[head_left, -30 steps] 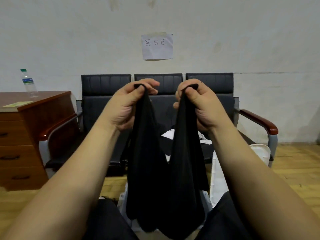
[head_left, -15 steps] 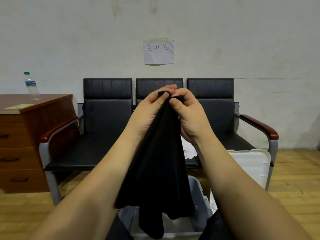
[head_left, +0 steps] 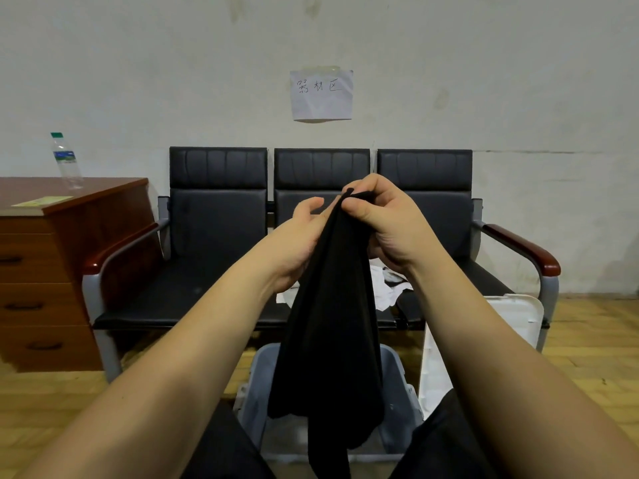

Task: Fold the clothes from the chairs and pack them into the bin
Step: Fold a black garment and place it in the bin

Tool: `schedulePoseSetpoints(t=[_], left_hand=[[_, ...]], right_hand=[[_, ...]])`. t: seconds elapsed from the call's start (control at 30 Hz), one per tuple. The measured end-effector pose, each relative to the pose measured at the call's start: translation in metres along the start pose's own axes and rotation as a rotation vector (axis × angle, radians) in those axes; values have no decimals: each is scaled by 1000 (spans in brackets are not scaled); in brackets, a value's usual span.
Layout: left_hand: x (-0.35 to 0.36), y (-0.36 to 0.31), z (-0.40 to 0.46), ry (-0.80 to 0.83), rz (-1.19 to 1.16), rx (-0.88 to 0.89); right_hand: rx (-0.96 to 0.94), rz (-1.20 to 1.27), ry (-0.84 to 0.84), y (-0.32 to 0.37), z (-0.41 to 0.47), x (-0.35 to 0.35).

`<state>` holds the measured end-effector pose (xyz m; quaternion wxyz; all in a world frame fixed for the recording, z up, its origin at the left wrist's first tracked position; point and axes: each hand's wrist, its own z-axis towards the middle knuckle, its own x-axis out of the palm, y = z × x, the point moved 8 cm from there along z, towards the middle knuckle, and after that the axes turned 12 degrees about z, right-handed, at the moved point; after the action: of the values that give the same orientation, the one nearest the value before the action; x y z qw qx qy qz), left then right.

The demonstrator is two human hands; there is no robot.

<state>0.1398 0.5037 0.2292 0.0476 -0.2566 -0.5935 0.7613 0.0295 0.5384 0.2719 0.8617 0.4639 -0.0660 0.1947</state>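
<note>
A black garment [head_left: 328, 340], folded lengthwise, hangs over the open grey bin [head_left: 257, 378] on the floor between my knees. My right hand [head_left: 383, 223] pinches both top corners of it together at chest height. Beside the cloth's upper left edge, my left hand [head_left: 297, 240] has relaxed fingers that hold nothing. A crumpled white garment [head_left: 389, 288] lies on the seat of the black three-seat chair row [head_left: 218, 216], mostly hidden behind the black cloth and my hands.
The bin's white lid [head_left: 518, 316] leans against the right end of the chair row. A wooden drawer desk [head_left: 45, 264] stands at the left with a water bottle [head_left: 65, 160] on top. The floor is wood, and a paper note [head_left: 321, 95] hangs on the wall.
My hands brought the garment's two top corners together. The right hand took over both corners, and the left hand let go and dropped slightly to the cloth's side.
</note>
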Motion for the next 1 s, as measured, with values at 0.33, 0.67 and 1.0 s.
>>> schedulePoseSetpoints(t=[0.33,0.67,1.0], left_hand=[[-21,52,-21,208,391,-20],[-81,78,-6,-184,385,-41],[-97,81,26,-192,228,-58]], right_hand=[[-12,-136,-197,6,10,-43],[45,-189,-248,7,4,-103],[676,-798,70,-40,-8,-144]])
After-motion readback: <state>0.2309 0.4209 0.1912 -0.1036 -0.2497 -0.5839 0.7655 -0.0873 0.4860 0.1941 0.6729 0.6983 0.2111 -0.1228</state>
